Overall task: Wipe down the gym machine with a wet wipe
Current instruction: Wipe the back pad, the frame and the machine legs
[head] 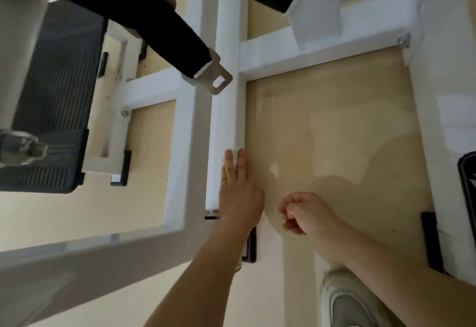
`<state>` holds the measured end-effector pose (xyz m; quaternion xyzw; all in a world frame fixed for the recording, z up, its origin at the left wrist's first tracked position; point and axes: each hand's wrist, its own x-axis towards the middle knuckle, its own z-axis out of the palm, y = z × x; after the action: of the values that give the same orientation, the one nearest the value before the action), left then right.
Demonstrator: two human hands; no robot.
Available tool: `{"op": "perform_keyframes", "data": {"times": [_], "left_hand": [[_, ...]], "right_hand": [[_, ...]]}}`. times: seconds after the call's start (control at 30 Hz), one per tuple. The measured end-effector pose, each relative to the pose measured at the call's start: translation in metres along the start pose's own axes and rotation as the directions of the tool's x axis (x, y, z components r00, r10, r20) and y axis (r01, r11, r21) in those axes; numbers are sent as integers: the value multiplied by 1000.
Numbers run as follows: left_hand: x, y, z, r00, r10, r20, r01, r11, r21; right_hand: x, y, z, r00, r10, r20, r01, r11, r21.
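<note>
The gym machine is a white steel frame standing on a beige floor. Its long central bar (228, 100) runs from the top of the view down toward me. My left hand (238, 187) lies flat on the near end of that bar, fingers straight. Under those fingers it presses a white wet wipe (235, 153), of which only a small corner shows. My right hand (304, 213) hovers over the floor to the right of the bar, loosely curled and holding nothing.
A black strap with a metal buckle (219, 79) hangs across the bar from the upper left. A dark ribbed footplate (54, 100) sits at left. White cross beams (309, 48) branch right. My shoe (350, 301) stands at bottom right.
</note>
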<state>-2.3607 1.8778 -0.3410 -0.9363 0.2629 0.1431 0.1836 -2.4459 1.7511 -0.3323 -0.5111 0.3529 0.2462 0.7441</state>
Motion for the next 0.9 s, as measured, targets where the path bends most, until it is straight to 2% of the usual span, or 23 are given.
{"op": "perform_keyframes", "data": {"times": [0.1, 0.3, 0.4, 0.47, 0.57, 0.63, 0.7, 0.73, 0.77, 0.83, 0.9], "left_hand": [[46, -9, -5, 996, -36, -79, 25, 990, -135], [122, -15, -28, 988, -14, -153, 1, 996, -88], [151, -24, -31, 977, -1, -214, -26, 992, -125], [169, -24, -38, 958, -37, -283, -25, 977, -210], [183, -18, -54, 923, -198, -331, 21, 883, -470], [184, -20, -58, 867, -249, -431, -50, 818, -573], [183, -22, -62, 792, -317, -522, -110, 767, -632], [186, -20, -67, 758, -390, -522, -108, 715, -691], [191, -14, -74, 736, -478, -480, -90, 634, -768], [202, 4, -92, 743, -579, -337, -20, 483, -875], [209, 22, -103, 799, -532, -281, 54, 530, -847]], "right_hand": [[0, -7, -9, 1000, -17, 25, 17, 1000, 9], [3, -25, -27, 998, -53, 33, 52, 998, 28], [5, -32, -39, 996, -85, 19, 84, 995, 50], [7, -37, -47, 995, -96, -1, 96, 993, 71], [11, -49, -61, 990, -136, -43, 139, 987, 78], [18, -59, -70, 978, -191, -86, 196, 979, 48], [26, -70, -79, 942, -299, -150, 292, 954, -63], [30, -75, -85, 914, -366, -176, 345, 929, -137], [34, -79, -92, 883, -428, -194, 389, 897, -210], [36, -89, -107, 833, -509, -216, 441, 847, -296], [34, -100, -122, 806, -541, -238, 470, 831, -299]]}}
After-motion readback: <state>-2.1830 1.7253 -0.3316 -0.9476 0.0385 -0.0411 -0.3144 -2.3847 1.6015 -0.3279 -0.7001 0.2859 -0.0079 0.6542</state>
